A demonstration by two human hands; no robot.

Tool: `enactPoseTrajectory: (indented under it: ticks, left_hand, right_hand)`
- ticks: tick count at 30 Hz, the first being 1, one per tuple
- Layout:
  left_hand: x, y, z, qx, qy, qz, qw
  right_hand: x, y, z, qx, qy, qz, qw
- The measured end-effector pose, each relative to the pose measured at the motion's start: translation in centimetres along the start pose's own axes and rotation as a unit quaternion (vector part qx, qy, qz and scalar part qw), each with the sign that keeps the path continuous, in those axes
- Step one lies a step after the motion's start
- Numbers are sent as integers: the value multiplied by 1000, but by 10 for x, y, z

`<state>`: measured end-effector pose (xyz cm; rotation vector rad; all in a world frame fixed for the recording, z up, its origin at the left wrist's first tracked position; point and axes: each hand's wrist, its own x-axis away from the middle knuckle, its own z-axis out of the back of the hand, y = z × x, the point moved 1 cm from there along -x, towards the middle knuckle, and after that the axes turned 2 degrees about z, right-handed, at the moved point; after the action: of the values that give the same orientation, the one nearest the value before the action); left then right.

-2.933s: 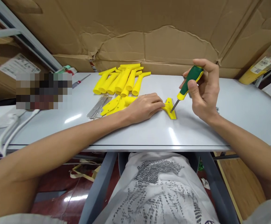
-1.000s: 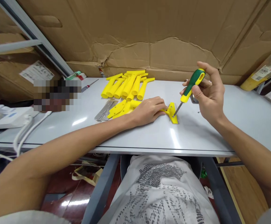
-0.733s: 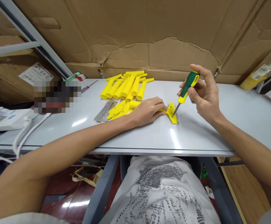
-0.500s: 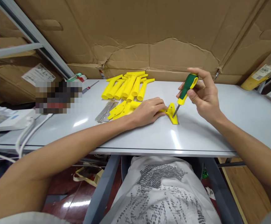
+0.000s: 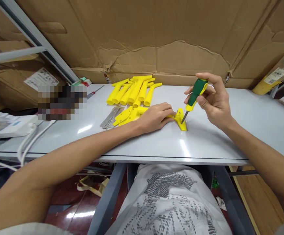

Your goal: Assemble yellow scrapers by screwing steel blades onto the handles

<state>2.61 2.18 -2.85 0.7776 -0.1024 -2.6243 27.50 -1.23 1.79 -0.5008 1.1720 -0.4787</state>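
Screwdriver [image 5: 195, 95] in right hand [image 5: 215, 101] | box label [image 5: 42, 79] unreadable

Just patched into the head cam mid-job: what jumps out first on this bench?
The bright yellow plastic handles piled at the table's far side, against the cardboard. At the centre, the right hand grips a green-and-yellow screwdriver, its tip down on a yellow scraper that the left hand presses flat on the white table.

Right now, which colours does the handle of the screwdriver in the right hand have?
The screwdriver handle is green above and yellow near the shaft; the head view shows it.
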Motion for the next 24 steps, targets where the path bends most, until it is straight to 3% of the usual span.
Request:
enactPoseTrajectory:
  ticks: [6, 12, 18, 24]
  left_hand:
    - [0, 1, 0, -16, -4, -1, 1000]
    - [2, 3, 0, -45, -9, -1, 999]
    - [2, 4, -1, -59, -8, 17, 998]
    - [2, 5, -2, -76, -11, 16, 997]
  right_hand:
    - [-3, -10, 4, -36, -34, -3, 999]
    - [-3, -15, 2, 5, 4, -24, 1000]
    - [3, -21, -8, 115, 65, 4, 991]
    - [7, -19, -14, 140, 99, 6, 985]
